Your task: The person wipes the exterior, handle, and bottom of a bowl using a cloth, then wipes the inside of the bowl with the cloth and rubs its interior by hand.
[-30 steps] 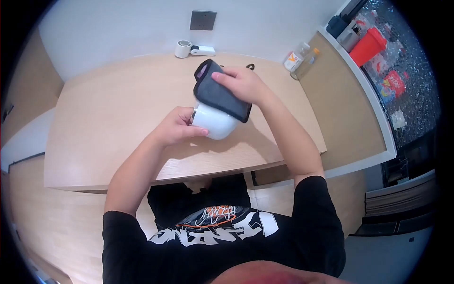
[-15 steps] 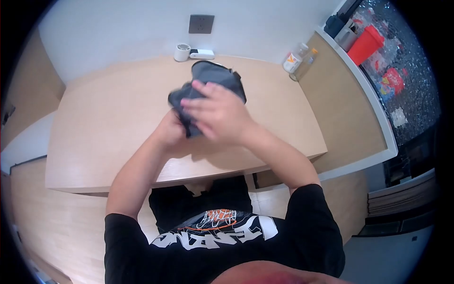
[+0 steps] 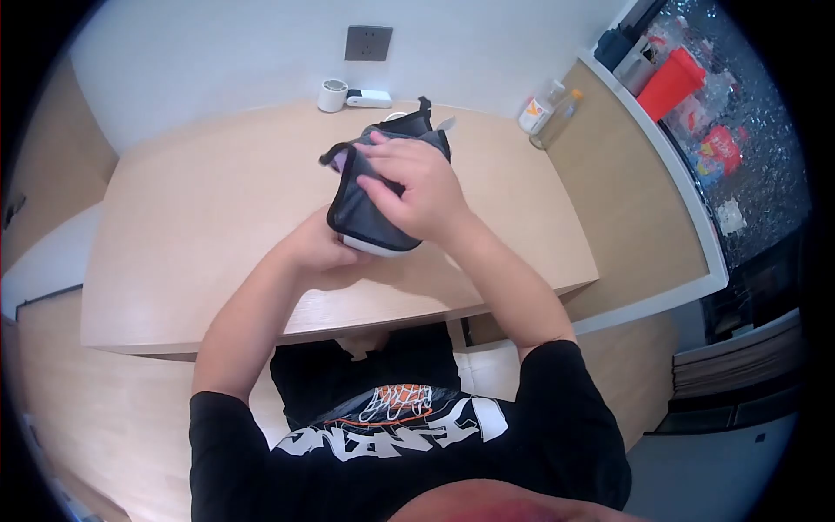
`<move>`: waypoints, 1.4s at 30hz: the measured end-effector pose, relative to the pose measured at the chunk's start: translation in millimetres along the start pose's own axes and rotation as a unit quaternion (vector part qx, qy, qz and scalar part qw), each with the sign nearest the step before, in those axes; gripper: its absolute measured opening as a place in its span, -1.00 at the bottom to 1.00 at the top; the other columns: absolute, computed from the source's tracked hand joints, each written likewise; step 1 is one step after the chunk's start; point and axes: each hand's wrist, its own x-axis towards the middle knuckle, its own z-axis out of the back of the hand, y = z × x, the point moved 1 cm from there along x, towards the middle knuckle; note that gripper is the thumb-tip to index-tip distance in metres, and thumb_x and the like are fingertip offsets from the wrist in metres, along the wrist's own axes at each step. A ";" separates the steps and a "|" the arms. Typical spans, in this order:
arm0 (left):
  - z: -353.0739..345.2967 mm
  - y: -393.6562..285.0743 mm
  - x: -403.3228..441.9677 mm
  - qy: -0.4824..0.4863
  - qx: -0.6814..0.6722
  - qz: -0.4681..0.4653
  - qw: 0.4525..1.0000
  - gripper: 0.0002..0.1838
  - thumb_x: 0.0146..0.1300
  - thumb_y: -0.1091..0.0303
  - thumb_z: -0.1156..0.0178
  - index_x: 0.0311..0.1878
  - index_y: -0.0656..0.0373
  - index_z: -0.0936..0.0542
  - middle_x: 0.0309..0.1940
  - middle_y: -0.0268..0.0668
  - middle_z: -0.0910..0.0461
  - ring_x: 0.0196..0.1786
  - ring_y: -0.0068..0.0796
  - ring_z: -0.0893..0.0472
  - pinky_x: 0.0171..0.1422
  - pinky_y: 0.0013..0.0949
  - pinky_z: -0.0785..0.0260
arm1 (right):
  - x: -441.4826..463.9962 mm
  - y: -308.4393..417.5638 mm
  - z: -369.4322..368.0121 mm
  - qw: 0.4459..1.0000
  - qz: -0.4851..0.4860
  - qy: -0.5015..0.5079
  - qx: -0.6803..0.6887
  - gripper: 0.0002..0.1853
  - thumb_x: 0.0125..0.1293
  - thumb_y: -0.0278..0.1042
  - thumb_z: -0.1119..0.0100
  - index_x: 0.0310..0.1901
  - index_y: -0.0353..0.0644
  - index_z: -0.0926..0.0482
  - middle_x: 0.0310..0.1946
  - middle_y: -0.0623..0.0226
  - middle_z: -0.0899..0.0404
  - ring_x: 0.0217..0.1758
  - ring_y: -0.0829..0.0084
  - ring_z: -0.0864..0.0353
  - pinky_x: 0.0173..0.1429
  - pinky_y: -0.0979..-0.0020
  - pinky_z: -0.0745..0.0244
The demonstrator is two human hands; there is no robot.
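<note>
A dark grey fabric piece with black edging (image 3: 383,217) is held above the table, partly folded, its flaps standing up. Along its lower edge shows a white strip (image 3: 370,246); what that belongs to is hidden. My left hand (image 3: 320,244) supports the fabric from beneath at its near left side, most of its fingers out of sight. Across the top lies my right hand (image 3: 422,184), fingers bent over the fabric and thumb pressed on the near flap. A pale tab (image 3: 446,123) sticks out at the far right corner.
The wooden table (image 3: 200,217) meets a wall with a socket (image 3: 369,43). Near that wall are a white cylinder (image 3: 332,96) and a small white device (image 3: 369,98). Bottles (image 3: 541,106) stand at the right partition. A red container (image 3: 672,83) is on the ledge beyond.
The fabric has turned and opened out, so its black-edged near flap and the white strip now show. My right hand has shifted slightly right, its fingers now curled over the fabric.
</note>
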 end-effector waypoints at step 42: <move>38.6 2.0 16.3 -0.154 -0.134 -0.059 0.977 0.02 -0.07 0.38 -0.53 0.47 0.19 -0.18 0.40 -0.09 -0.25 0.41 -0.22 -0.31 0.41 -0.15 -0.29 | -48.4 -91.7 -3.8 0.764 -0.388 -0.181 0.483 -0.78 0.18 -0.49 -0.43 -0.13 -0.22 -0.68 -0.26 0.39 -0.69 -0.24 0.55 -0.63 -0.10 0.47 -0.55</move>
